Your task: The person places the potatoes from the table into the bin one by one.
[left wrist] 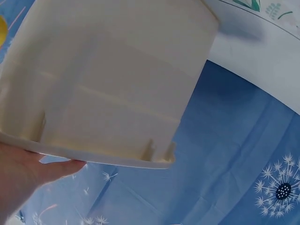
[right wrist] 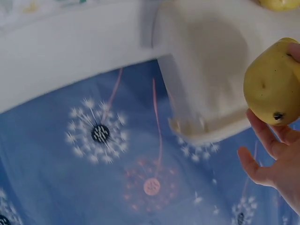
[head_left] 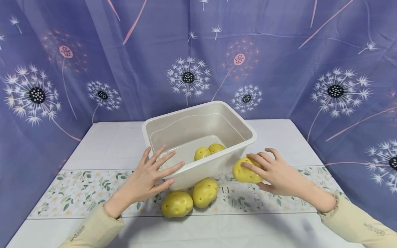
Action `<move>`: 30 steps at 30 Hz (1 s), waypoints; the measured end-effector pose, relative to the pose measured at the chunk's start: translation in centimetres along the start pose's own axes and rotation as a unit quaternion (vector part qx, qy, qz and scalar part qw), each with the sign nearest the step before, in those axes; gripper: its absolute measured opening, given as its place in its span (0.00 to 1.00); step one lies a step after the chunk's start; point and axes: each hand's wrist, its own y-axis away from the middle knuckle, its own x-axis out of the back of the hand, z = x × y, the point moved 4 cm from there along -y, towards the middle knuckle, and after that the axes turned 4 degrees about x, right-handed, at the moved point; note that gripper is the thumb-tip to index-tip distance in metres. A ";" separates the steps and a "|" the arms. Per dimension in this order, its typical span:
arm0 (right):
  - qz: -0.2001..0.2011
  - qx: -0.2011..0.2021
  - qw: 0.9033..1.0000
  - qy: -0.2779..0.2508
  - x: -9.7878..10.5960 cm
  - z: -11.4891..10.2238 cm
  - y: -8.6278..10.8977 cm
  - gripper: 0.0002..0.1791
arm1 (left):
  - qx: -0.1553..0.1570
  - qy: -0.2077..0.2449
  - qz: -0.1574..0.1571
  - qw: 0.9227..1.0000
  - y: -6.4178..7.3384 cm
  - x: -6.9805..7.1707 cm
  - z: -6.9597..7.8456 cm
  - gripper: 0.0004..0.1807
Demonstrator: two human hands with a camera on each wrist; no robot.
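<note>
A yellow potato is held in my right hand, to the right of a pale plastic bin. Its dark eye shows on the potato in the right wrist view, fingers curved against it. Spread across the near left rim of the bin is my left hand, fingers fairly straight. In the left wrist view that hand is at the rim. Two potatoes lie inside the bin, a front one and a rear one. Outside, below its near wall, sit a left potato and a right potato.
A white tablecloth with a floral band covers the table. Blue curtains with dandelion prints stand behind and along both sides. The bin sits at an angle near the middle of the table.
</note>
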 end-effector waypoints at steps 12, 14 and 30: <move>0.056 0.006 0.998 0.000 3.3 2.1 -2.3 0.30 | 0.002 0.004 -0.011 1.000 0.1 0.3 -1.3 0.26; 0.062 -0.001 0.998 -0.006 3.6 2.7 -2.6 0.29 | 0.000 0.004 -0.011 1.000 0.0 0.3 -1.5 0.27; 0.035 -0.029 0.999 -0.026 3.6 7.6 -7.1 0.39 | 0.001 0.014 -0.054 0.998 0.0 0.4 -1.7 0.25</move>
